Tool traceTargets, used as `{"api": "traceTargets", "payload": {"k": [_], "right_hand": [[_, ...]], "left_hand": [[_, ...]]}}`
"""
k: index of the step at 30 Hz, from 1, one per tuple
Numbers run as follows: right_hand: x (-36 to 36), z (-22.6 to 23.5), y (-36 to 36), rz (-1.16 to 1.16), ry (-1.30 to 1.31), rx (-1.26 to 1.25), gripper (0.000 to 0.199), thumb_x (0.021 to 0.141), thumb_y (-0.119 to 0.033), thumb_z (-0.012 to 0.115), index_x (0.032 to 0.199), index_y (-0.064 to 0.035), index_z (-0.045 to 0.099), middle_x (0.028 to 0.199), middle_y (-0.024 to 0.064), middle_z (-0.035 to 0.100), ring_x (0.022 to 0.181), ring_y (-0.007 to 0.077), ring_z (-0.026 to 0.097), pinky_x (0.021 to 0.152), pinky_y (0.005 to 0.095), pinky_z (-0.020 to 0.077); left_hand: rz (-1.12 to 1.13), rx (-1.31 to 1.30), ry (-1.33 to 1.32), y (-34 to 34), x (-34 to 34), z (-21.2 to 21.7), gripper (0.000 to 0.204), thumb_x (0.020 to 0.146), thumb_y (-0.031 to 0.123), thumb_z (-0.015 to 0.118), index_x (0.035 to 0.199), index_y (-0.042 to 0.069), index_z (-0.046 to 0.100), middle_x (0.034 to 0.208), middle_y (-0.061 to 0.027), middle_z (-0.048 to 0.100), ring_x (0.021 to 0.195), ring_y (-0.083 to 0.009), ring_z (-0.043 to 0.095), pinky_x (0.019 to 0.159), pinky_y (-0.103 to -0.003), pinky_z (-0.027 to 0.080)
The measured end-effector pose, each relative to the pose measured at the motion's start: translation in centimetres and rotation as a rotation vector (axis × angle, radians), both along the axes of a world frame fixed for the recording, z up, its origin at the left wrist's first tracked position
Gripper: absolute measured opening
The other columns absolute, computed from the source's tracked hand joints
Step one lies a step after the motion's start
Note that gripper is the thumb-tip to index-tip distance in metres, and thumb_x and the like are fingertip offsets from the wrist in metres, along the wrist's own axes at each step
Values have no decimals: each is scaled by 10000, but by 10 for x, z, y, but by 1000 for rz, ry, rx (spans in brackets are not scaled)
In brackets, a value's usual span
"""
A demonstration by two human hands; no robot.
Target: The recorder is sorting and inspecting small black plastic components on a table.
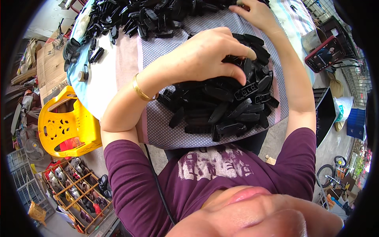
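Note:
A heap of long black plastic pieces (221, 114), some resembling clips or buckles, lies on the patterned cloth at the table's near edge. Over the heap hangs my left hand (213, 53), a gold bangle on its wrist. Its fingers curve downward with the thumb held apart, and black pieces show in the gap. My right hand (256, 15) reaches to the far side of the table, beside a larger pile of black pieces (150, 17). Its fingers are curled near the upper picture edge, partly cut off; what they hold, if anything, cannot be made out.
A few loose black pieces (96, 54) lie toward the table's left side. To the left stand a yellow plastic chair (71, 128) and a shoe rack (79, 193). At the right a phone (325, 54) leans by a pale cylindrical container (313, 40). A bicycle (331, 173) stands farther off.

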State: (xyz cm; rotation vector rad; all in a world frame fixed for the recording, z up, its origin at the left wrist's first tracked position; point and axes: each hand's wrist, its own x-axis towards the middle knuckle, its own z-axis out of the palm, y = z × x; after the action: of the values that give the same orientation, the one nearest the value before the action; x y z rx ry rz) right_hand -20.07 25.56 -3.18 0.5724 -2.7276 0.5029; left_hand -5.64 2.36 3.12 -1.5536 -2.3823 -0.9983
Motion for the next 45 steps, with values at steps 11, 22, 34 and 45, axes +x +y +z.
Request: {"api": "traceTargets", "payload": {"k": [11,22,34,45], "right_hand": [[-24,-22,22,81,13,-100,317,818,-136,687,1117,-40,732,908,155,759,798,279,729,743,391,575],[24,10,-26,464,-386,-788,249,972,-16,627,1207,17,702,973,47,732,867,132,690,782,274,567],[56,18,-52,522,-405,-848,196,992,-15,639,1163,32,720,959,22,747,829,99,671,735,245,547],[70,26,-58,491,-352,-899,188,1005,-84,655,1151,7,732,937,32,746,732,73,662,642,228,554]], "left_hand": [[766,-6,351,-25,-92,-55,280,804,284,812,905,43,710,998,-135,657,1058,-326,587,857,-425,516],[576,183,287,-42,-88,-68,314,909,130,718,1191,10,652,987,-157,717,857,-270,698,723,-394,552],[-105,1032,-1394,-51,-67,-50,323,1070,224,580,1274,-23,623,1131,-154,728,1051,-267,725,875,-350,600],[-96,882,-545,-44,-66,-66,303,919,56,755,1215,1,732,877,3,743,635,-25,580,553,-164,433]]}}
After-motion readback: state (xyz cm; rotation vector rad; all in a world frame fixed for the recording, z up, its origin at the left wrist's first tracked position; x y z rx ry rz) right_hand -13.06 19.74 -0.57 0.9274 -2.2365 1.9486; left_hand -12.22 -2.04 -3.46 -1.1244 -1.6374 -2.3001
